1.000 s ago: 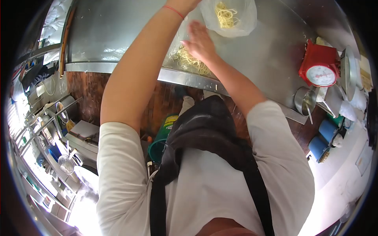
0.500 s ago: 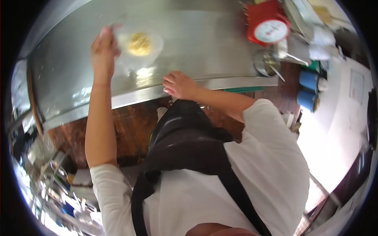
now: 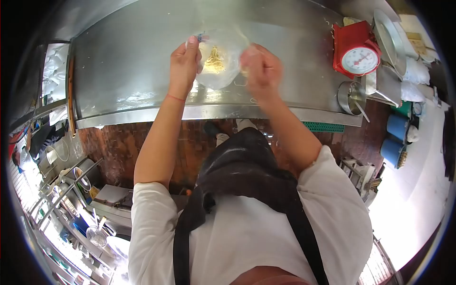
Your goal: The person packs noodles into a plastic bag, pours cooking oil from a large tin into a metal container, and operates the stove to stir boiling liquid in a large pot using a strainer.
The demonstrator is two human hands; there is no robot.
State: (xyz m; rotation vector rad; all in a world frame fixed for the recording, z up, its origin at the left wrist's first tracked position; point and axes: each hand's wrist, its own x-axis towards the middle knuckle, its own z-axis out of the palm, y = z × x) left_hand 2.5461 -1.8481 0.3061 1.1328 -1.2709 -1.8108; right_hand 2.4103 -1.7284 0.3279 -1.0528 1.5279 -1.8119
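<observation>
A clear plastic bag (image 3: 223, 83) with yellow noodles (image 3: 214, 63) inside is between my hands, over the steel counter. My left hand (image 3: 184, 64) is closed in a pinch at the bag's upper left edge, where a small blue and pink bit (image 3: 203, 37) shows at the fingertips. I cannot make out what that bit is. On the bag's right side my right hand (image 3: 263, 69) is raised, its fingers curled and smeared by motion. Whatever it grips is hidden by the blur.
The steel counter (image 3: 128, 61) has a raised front edge and a few stray noodle strands. At its right stand a red dial scale (image 3: 359, 54) and a metal pot (image 3: 350, 97) with a utensil in it. Blue containers (image 3: 394, 140) are farther right.
My right hand has left the counter's front edge and risen to the bag's right side. The view has shifted, so the bag, left hand and counter appear farther right.
</observation>
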